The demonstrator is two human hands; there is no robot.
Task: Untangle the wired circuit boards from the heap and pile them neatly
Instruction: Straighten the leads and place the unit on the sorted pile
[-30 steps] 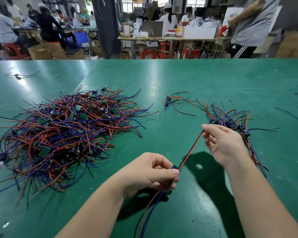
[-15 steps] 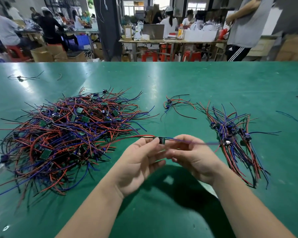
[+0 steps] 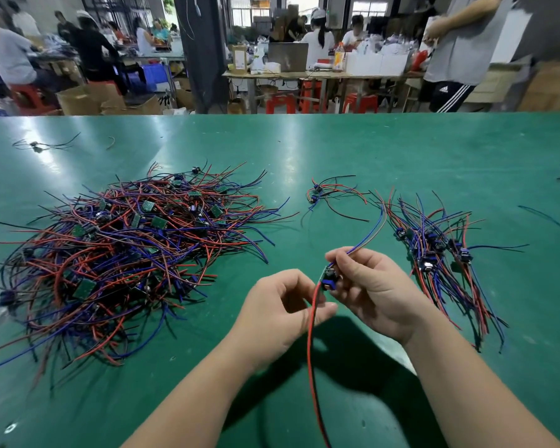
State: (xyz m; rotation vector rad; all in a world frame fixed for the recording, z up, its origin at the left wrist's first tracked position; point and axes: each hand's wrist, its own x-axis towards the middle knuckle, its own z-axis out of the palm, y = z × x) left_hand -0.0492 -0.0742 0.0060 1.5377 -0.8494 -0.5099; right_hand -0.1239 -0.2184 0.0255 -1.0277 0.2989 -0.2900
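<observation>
At the left of the frame, a broad stretch of the smooth green table (image 3: 353, 150) is being covered by the heap (image 3: 126, 253). Thin red, blue and black wires are being crossed there in a loose mound, with small flat green boards showing among them. At upper left a stray wire (image 3: 42, 145) is being left alone on bare surface, well apart from the heap. Below centre, a red wire (image 3: 309, 350) is being pinched in the grip of the left hand (image 3: 282, 312), thumb against forefinger, and is being let hang toward the bottom edge. Just right of it, a circuit board (image 3: 328, 280) with a blue block is being gripped by the curled fingers of the right hand (image 3: 374, 286), its blue wires (image 3: 369, 231) being arched upward. Above, a small cluster (image 3: 324, 194) is being kept apart. At right, the neat pile (image 3: 443, 260) is being laid with wires running roughly parallel, and open green is being left between it and the heap. At upper right, a white three-bar logo is being shown on black striped shorts (image 3: 446, 92).
</observation>
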